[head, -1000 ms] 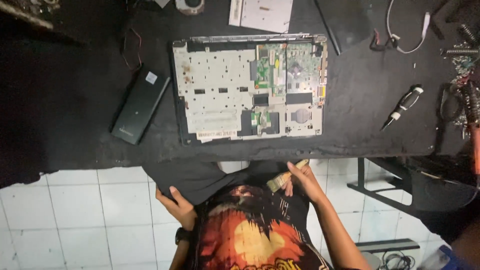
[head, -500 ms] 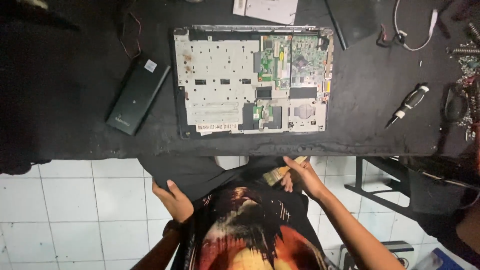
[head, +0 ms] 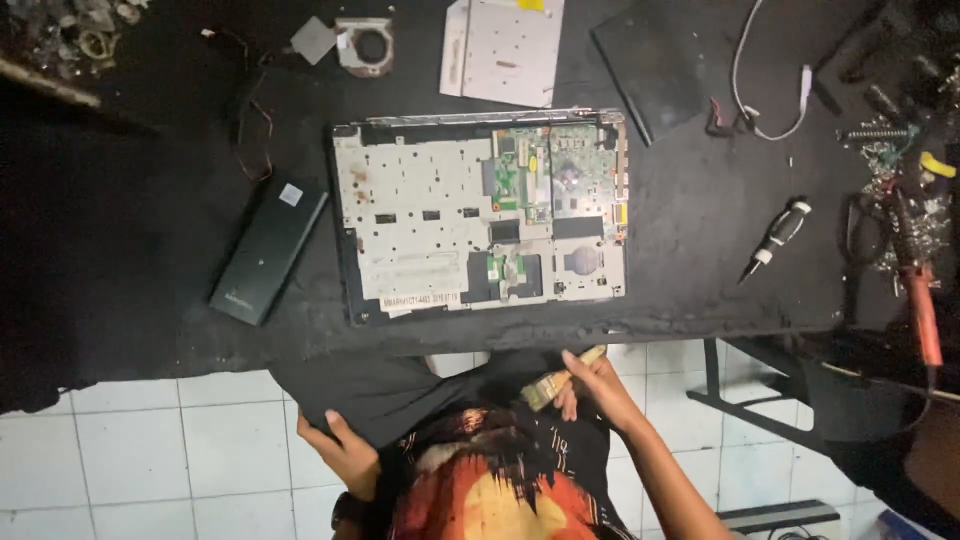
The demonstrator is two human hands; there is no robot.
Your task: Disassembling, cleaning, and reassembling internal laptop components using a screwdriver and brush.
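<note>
An opened laptop chassis point(head: 420, 230) with a bare metal frame and green circuit boards lies on the black table point(head: 140, 300). Below the table edge, my right hand point(head: 598, 388) grips a small brush point(head: 560, 380) with pale bristles and a wooden handle, held against my black printed shirt point(head: 480, 470). My left hand point(head: 340, 450) pinches the hem of that shirt and holds it stretched out to the left.
A dark rectangular battery pack point(head: 268, 250) lies left of the chassis. A screwdriver point(head: 775, 238) rests to the right, near a red-handled tool point(head: 920, 300) and loose parts. A white panel point(head: 503, 50), a fan ring point(head: 365, 45) and a cable point(head: 770, 110) sit behind. White floor tiles point(head: 130, 450) below.
The view has shifted so the chassis sits lower and more parts behind it show. Both hands stay at my shirt with little movement.
</note>
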